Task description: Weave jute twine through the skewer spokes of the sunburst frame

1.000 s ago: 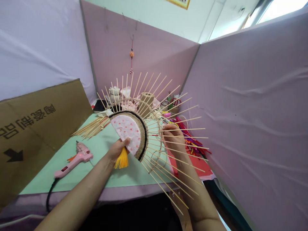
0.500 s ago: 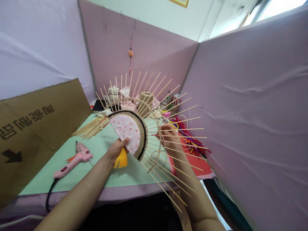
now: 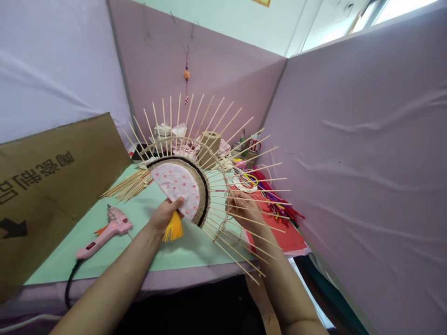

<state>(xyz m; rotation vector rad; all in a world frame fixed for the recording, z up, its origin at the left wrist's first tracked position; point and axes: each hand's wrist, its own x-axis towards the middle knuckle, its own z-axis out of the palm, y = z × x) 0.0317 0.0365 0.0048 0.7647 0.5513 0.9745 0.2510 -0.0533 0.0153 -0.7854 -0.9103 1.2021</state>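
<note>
Both arms reach in low over the pale green table [image 3: 202, 256]: the left arm [image 3: 115, 274] slants up from one side, the right arm [image 3: 282, 279] rises from the other, bent at the elbow, so the hands face each other across the work.

Between them, held up above the tabletop and tilted, is a half-round fan [image 3: 178, 184], its flat edge toward the left hand. Thin wooden sticks [image 3: 274, 179] spray out all round its curve, crossed partway along by an arc of twine [image 3: 189, 138].

The right hand [image 3: 244, 209] is in among the sticks on its side, fingers bent and gathered in at the twine arc; whether they are pinching twine or a stick, I can't tell from here. The left hand [image 3: 166, 215] has the fan gripped by its flat edge, thumb laid on the spotted pink face, the other fingers mostly out of sight. A yellow tassel [image 3: 173, 228] hangs just beside that thumb.

At the back, partly behind the sticks, stands a white jar [image 3: 162, 131]; I can't see what's inside. Farther to the right, a brownish cup [image 3: 250, 159] has red-handled scissors [image 3: 254, 144] standing in it, handles up.
</note>
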